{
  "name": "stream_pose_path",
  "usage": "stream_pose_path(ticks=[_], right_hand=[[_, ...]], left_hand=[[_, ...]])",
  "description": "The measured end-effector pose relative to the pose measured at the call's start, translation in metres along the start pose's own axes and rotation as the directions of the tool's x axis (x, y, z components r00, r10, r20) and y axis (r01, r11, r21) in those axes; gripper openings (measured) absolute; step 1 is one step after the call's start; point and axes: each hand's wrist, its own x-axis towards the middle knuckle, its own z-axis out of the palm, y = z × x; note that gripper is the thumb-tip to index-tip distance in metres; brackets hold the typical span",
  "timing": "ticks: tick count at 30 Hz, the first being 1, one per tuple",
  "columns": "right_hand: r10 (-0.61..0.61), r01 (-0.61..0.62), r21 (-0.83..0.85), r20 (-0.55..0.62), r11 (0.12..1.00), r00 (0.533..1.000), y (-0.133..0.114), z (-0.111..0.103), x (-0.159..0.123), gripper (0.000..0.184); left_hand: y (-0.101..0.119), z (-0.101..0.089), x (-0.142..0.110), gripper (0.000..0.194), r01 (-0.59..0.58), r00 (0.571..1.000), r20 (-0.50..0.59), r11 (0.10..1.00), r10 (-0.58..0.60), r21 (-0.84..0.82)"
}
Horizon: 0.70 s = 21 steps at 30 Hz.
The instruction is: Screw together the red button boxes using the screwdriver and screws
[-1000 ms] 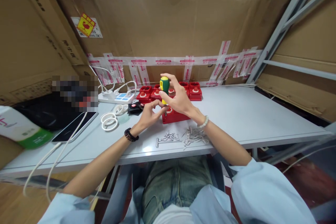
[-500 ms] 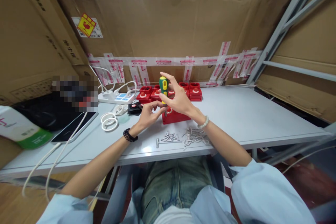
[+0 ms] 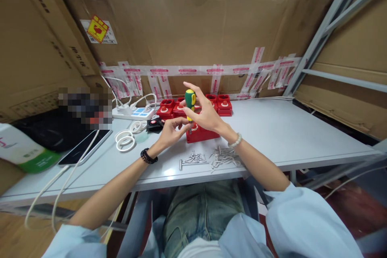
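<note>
A green and yellow screwdriver [image 3: 190,98] stands almost upright over the left end of a red box-like part [image 3: 203,136]. My right hand [image 3: 207,113] has its thumb and fingers around the handle, with one finger raised beside the top. Lower down, my left hand [image 3: 174,130] pinches the screwdriver's shaft between thumb and fingertips. The tip meets the red part near its left corner; whether a screw sits under it is too small to tell. A pale round knob on the red part shows just right of the shaft.
Several red units [image 3: 224,105] stand in a row behind my hands. Loose screws [image 3: 195,157], a T-shaped metal tool [image 3: 185,164] and a second metal pile [image 3: 225,157] lie near the front edge. White cable [image 3: 125,141], a power strip [image 3: 136,113] and a tablet [image 3: 86,147] are leftward.
The screwdriver handle has turned slightly, its yellow patch now facing more to the right. Both hands keep their places on it. The view has shifted a little.
</note>
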Motion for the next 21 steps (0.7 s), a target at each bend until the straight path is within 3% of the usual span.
stream_pose_path(ticks=[2, 8, 15, 18, 21], right_hand=[[-0.007, 0.006, 0.019, 0.008, 1.0, 1.0, 0.0012, -0.0004, 0.001, 0.057], [0.032, -0.034, -0.112, -0.024, 0.993, 0.999, -0.0015, 0.0019, 0.0007, 0.056], [-0.028, 0.026, 0.027, 0.051, 0.999, 0.998, 0.0002, -0.0023, 0.0018, 0.057], [-0.016, 0.014, -0.057, -0.029, 0.998, 0.999, 0.0048, 0.0015, 0.0021, 0.055], [-0.012, -0.002, -0.132, -0.105, 0.991, 0.994, 0.0054, 0.0058, 0.0003, 0.054]], left_hand=[[0.0019, 0.0, -0.0007, 0.031, -0.008, 1.0, 0.01, 0.999, 0.008, 0.033], [0.0016, 0.0033, -0.0002, 0.03, -0.042, 0.993, -0.104, 0.997, 0.049, 0.066], [-0.0012, -0.003, 0.001, 0.031, 0.005, 1.0, -0.004, 1.0, -0.005, -0.008], [0.0002, -0.0028, 0.0006, 0.032, -0.007, 0.999, 0.042, 0.999, 0.005, 0.047], [0.0007, -0.0003, 0.0006, 0.031, -0.05, 0.999, -0.008, 0.991, 0.051, 0.125]])
